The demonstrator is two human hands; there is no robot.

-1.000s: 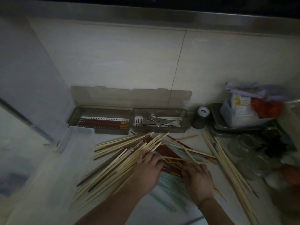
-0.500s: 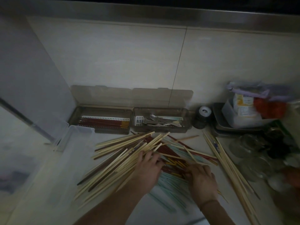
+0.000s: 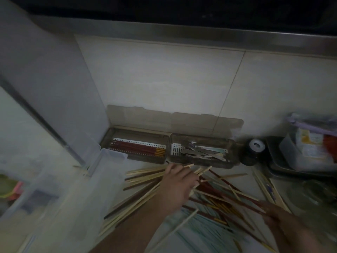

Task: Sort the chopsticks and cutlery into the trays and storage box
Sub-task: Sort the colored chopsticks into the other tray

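Observation:
A mixed pile of bamboo chopsticks [image 3: 145, 177], dark red chopsticks [image 3: 224, 181] and pale teal ones [image 3: 197, 227] lies on the counter. My left hand [image 3: 177, 185] rests on the bamboo ones, fingers stretched toward the trays. At the lower right, blurred, my right hand [image 3: 279, 215] pinches the near ends of dark red chopsticks. Against the wall, the left brown tray [image 3: 145, 160] holds red chopsticks [image 3: 135, 149]. In the right tray [image 3: 235, 154] lies metal cutlery [image 3: 198, 152]. A clear storage box [image 3: 113, 154] stands open at the left.
A black jar with a white lid [image 3: 254, 150] sits right of the trays. Beyond it a metal tray [image 3: 273, 161] carries a plastic container. Glass jars [image 3: 317, 192] and a separate row of long bamboo chopsticks [image 3: 268, 189] lie at the right. Both tray lids lean on the tiled wall.
My left hand has slid farther over the bamboo chopsticks toward the trays. My right hand has drawn back to the right with dark red chopsticks. The view has tilted up.

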